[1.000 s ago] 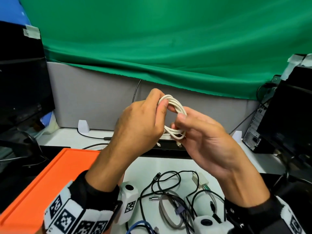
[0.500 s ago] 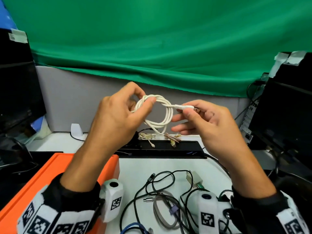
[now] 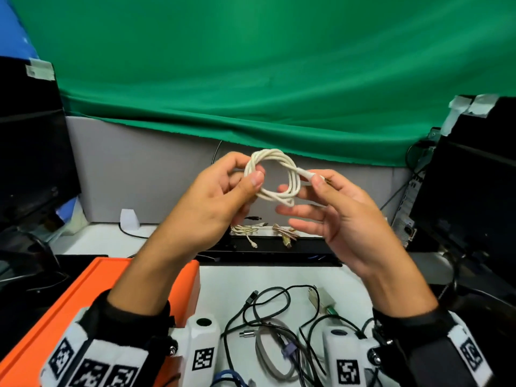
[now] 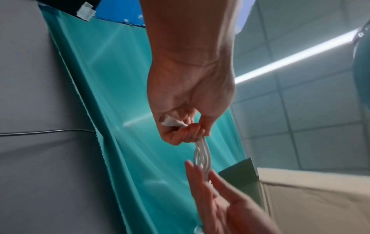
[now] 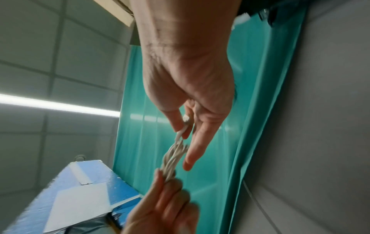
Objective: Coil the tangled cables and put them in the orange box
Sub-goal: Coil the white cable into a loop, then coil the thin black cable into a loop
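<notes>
Pinching white cable coil (image 3: 275,177): left hand (image 3: 215,202) on loops, right hand (image 3: 339,216) on plug; white desk (image 3: 220,283), green backdrop (image 3: 251,65) behind.

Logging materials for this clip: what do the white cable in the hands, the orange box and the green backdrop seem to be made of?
White cable: looks like matte braided or rubbery sheathing, faint twisted texture; its plug end looks like smooth plastic.
Orange box: probably rigid plastic, flat even colour with a slight sheen; painted board is possible.
Green backdrop: woven cloth, going by the soft folds and the frayed lower hem.
</notes>
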